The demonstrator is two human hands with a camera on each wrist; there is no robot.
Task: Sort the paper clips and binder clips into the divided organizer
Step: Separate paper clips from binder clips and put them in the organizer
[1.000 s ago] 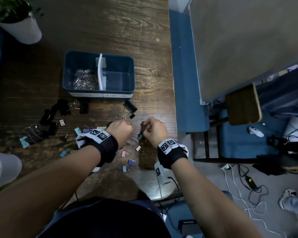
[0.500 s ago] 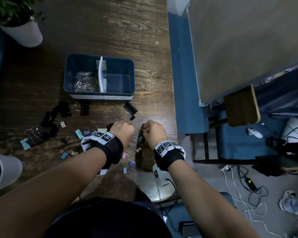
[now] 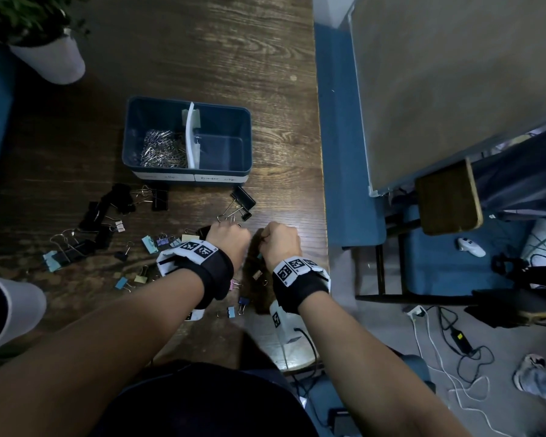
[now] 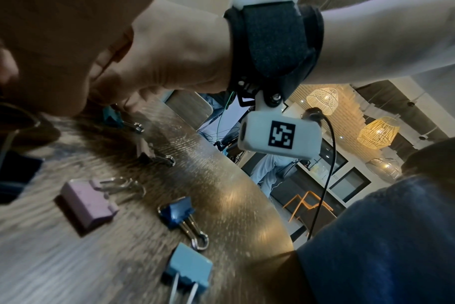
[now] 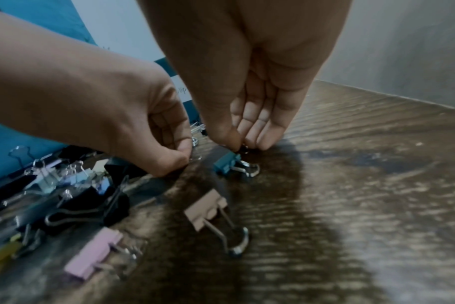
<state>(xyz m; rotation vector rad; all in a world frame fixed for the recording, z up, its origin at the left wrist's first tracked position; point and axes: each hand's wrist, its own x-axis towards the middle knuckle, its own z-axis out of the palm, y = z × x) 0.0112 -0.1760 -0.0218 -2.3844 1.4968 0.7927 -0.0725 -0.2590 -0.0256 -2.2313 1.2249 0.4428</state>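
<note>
Paper clips (image 3: 163, 149) fill the organizer's (image 3: 188, 171) left half; its right half looks bare. Binder clips (image 3: 108, 216) lie on the surface before it. Right hand (image 3: 279, 244) fingers pinch a teal clip (image 5: 226, 163); left hand (image 3: 229, 242) fingers are curled, contents unclear.
</note>
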